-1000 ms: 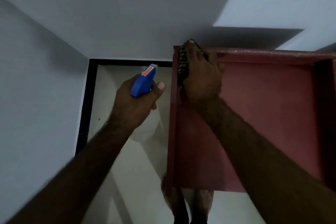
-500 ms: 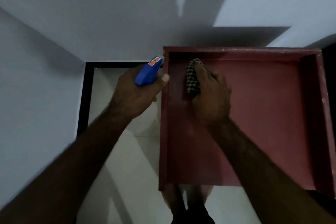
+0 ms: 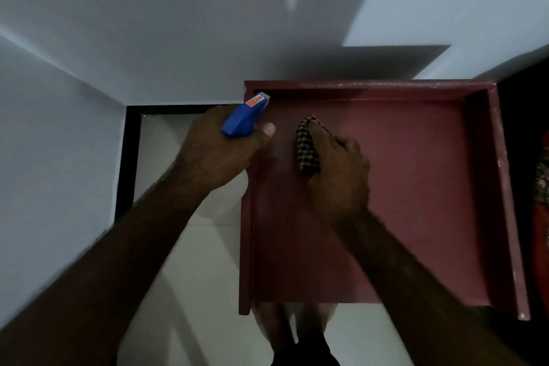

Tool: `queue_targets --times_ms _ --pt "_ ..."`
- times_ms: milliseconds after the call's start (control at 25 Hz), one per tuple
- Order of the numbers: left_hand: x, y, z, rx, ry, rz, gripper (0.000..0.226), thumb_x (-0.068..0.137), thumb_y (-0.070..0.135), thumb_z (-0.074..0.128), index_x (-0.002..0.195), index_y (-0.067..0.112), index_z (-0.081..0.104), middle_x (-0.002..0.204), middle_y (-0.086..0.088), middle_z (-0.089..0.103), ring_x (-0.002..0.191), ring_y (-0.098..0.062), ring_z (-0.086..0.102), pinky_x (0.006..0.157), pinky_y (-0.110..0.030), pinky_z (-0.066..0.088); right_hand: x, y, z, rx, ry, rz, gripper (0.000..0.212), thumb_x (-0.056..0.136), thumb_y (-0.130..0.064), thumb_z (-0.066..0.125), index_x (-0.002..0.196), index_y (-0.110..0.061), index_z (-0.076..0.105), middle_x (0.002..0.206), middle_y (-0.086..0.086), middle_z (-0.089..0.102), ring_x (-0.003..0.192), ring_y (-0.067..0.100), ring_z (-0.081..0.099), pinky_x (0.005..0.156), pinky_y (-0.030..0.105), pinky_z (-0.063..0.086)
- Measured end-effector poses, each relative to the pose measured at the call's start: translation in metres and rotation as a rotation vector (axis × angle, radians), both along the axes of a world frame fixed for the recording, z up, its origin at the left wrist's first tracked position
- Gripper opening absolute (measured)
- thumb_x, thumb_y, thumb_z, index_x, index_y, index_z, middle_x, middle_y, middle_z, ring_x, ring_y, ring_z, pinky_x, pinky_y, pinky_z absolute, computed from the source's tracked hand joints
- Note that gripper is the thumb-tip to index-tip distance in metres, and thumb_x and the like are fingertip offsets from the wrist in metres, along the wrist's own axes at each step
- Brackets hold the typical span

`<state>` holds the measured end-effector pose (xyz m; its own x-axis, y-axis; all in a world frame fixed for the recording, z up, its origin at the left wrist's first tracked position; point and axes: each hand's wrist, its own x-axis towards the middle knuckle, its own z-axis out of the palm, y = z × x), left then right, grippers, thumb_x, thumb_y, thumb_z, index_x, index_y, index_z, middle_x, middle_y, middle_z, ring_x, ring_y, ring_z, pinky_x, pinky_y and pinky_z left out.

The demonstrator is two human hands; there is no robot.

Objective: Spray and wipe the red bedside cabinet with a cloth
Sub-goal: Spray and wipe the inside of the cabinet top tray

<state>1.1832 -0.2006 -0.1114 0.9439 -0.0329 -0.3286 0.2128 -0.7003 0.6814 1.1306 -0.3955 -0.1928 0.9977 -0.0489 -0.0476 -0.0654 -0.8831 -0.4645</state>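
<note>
The red bedside cabinet [image 3: 416, 187] fills the right half of the view, seen from above, with raised rims at the back and both sides. My right hand [image 3: 338, 169] presses a checked cloth [image 3: 306, 144] onto the cabinet top, left of its centre, fingers curled over it. My left hand [image 3: 217, 151] grips a blue spray bottle [image 3: 243, 117] at the cabinet's back left corner. Its nozzle points toward the far rim. The bottle's white body hangs below my hand, mostly hidden.
White walls [image 3: 178, 38] meet in a corner to the left and behind. Pale floor tiles [image 3: 190, 261] with a black skirting strip [image 3: 127, 142] lie left of the cabinet. My feet [image 3: 294, 327] stand at its front edge. Dark patterned fabric [image 3: 542, 187] shows at the far right.
My right hand has slid the cloth from the back left corner rim toward me and rightward onto the flat top. My left hand with the bottle has moved closer to the cabinet.
</note>
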Motion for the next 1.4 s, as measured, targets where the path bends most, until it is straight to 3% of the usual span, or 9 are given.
queue_targets --times_ms 160,440,560,680,800,960,1160,1320,1400 --pt "0.002 -0.01 0.008 0.015 0.0 -0.047 0.04 0.092 0.048 0.066 0.099 0.009 0.063 0.083 -0.012 0.069 0.077 -0.029 0.069 0.08 -0.05 0.059 0.001 0.0 -0.003 0.003 0.004 0.007 0.091 0.067 -0.006 0.062 0.153 -0.028 0.043 0.144 -0.006 0.059 0.118 0.031 0.05 0.089 0.044 0.043" --pt "0.005 -0.02 0.009 0.067 -0.018 -0.134 0.043 0.09 0.052 0.065 0.097 0.009 0.064 0.079 -0.011 0.067 0.072 -0.027 0.068 0.075 -0.048 0.059 0.002 0.009 -0.009 -0.002 0.017 0.014 0.088 0.073 -0.013 0.072 0.153 -0.03 0.042 0.145 -0.01 0.056 0.117 0.028 0.05 0.085 0.041 0.041" --pt "0.005 -0.016 0.007 0.032 -0.024 -0.111 0.038 0.091 0.051 0.066 0.094 0.013 0.063 0.074 -0.006 0.068 0.066 -0.02 0.068 0.069 -0.037 0.058 0.003 0.01 -0.009 -0.011 0.04 0.042 0.09 0.073 -0.014 0.074 0.155 -0.03 0.039 0.15 -0.011 0.052 0.12 0.028 0.048 0.087 0.042 0.041" --pt "0.003 -0.011 0.006 -0.04 0.002 -0.055 0.027 0.09 0.048 0.067 0.095 0.022 0.061 0.074 0.0 0.066 0.061 -0.007 0.067 0.055 -0.014 0.05 0.01 0.013 -0.007 -0.012 0.05 0.046 0.087 0.077 -0.016 0.071 0.156 -0.029 0.037 0.152 -0.01 0.05 0.126 0.028 0.045 0.091 0.042 0.041" --pt "0.0 -0.008 0.006 -0.11 -0.006 0.033 0.02 0.091 0.041 0.07 0.084 0.029 0.056 0.074 0.004 0.063 0.058 0.006 0.063 0.048 -0.005 0.044 0.024 0.025 0.0 0.017 -0.018 0.02 0.088 0.074 -0.011 0.071 0.155 -0.026 0.04 0.151 -0.008 0.052 0.129 0.03 0.047 0.094 0.048 0.044" --pt "-0.003 -0.003 0.004 -0.2 0.002 0.084 0.017 0.088 0.041 0.071 0.087 0.029 0.059 0.08 0.002 0.067 0.062 0.0 0.067 0.049 -0.007 0.046 0.058 0.035 0.005 0.035 -0.124 -0.017 0.087 0.073 -0.021 0.066 0.156 -0.02 0.04 0.155 -0.003 0.048 0.13 0.035 0.047 0.091 0.048 0.04" --pt "-0.002 0.001 0.0 -0.178 0.012 0.106 0.022 0.086 0.047 0.071 0.086 0.028 0.06 0.071 0.005 0.069 0.06 -0.003 0.068 0.049 -0.007 0.046 0.074 0.039 -0.006 -0.187 -0.065 0.104 0.096 0.075 -0.023 0.076 0.159 -0.018 0.031 0.162 -0.002 0.038 0.137 0.034 0.04 0.095 0.047 0.039" --pt "-0.002 0.003 -0.004 -0.148 0.024 0.114 0.032 0.086 0.049 0.071 0.089 0.018 0.063 0.068 0.0 0.068 0.06 -0.005 0.068 0.049 -0.006 0.045 0.076 0.01 -0.007 -0.203 -0.037 -0.12 0.095 0.074 -0.019 0.074 0.159 -0.023 0.031 0.163 -0.007 0.035 0.137 0.031 0.04 0.091 0.043 0.036" --pt "-0.003 0.001 -0.004 -0.155 0.028 0.126 0.029 0.085 0.05 0.071 0.085 0.023 0.061 0.068 0.001 0.068 0.059 -0.004 0.068 0.048 -0.007 0.045 0.074 0.015 -0.005 -0.205 -0.02 -0.041 0.096 0.076 -0.018 0.072 0.161 -0.024 0.026 0.166 -0.008 0.028 0.139 0.032 0.038 0.094 0.044 0.036"
